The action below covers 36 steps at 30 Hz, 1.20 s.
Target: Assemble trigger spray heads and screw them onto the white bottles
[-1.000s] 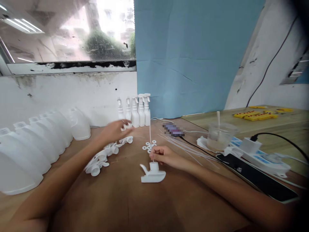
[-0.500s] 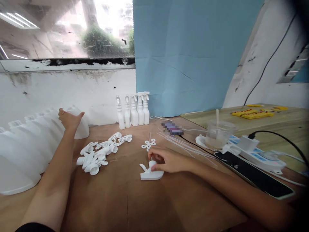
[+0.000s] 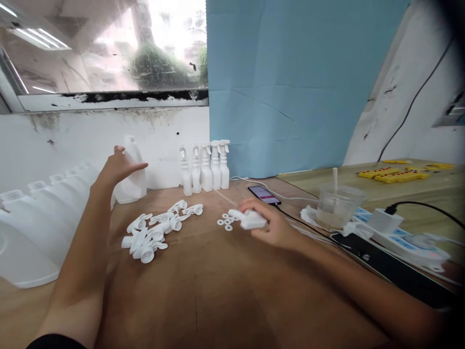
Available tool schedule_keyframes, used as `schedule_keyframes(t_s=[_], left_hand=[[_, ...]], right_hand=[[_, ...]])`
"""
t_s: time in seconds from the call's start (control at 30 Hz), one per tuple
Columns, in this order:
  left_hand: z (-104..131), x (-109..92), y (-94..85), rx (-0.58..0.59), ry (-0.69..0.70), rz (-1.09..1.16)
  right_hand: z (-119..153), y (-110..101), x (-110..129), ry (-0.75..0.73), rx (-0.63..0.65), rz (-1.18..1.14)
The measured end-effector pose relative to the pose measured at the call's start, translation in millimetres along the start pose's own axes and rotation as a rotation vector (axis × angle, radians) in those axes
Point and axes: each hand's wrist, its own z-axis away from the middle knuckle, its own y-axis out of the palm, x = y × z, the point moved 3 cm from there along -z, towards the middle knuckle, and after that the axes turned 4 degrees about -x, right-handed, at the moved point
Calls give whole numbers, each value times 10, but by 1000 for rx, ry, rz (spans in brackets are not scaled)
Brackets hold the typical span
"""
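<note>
At the far end of the row of bottles, my left hand (image 3: 119, 167) is closed on a white plastic bottle (image 3: 132, 186). Its narrow neck shows above my fingers, and the hand covers part of its side. My right hand (image 3: 271, 225) grips a white trigger sprayer head (image 3: 252, 220), lifted off the table and turned on its side. A thin clear tube (image 3: 225, 197) points from it toward the back left. Just left of this hand lie several small white ring washers (image 3: 228, 221). Between my arms is a pile of white trigger sprayer heads (image 3: 152, 232).
Open-necked bottles (image 3: 32, 228) line the left side. Several spray bottles (image 3: 207, 169) with trigger heads stand by the wall. To the right are a phone (image 3: 264, 195), loose tubes (image 3: 310, 232), a plastic cup (image 3: 336, 208), a power strip (image 3: 417, 245) and a black device (image 3: 385, 271).
My right hand has raised the sprayer head from the table and turned it, with the tube now attached. My left hand has drawn the bottle away from the row.
</note>
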Motion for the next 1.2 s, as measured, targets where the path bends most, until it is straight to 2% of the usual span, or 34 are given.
schedule_keyframes(t_s=[0.03,0.13,0.23,0.33,0.47,0.7,0.9,1.03,1.13,1.2], left_hand=[[11,-140,-89,-5,-16,2],[98,-632,-234,85,111,-27],[198,-1023,-243,117,272,-109],[258,-1235,-167,150,398,-167],[297,-1360,-84,187,509,-186],[351,-1481,-78,200,573,-174],[318,-1427,-32,210,555,-185],[307,-1401,-12,218,551,-194],[350,-1494,-5,235,587,-178],[415,-1625,17,249,645,-154]], right_hand=[[-24,-85,-38,55,-114,-95],[-92,-322,-159,188,-368,-549],[-145,-507,-275,263,-489,-885],[-158,-631,-385,299,-563,-965],[-145,-669,-469,311,-595,-1016],[-134,-615,-502,352,-558,-1024],[-134,-639,-498,313,-529,-920],[-127,-654,-511,321,-549,-965],[-119,-606,-526,375,-544,-1038],[-118,-527,-507,414,-495,-1037]])
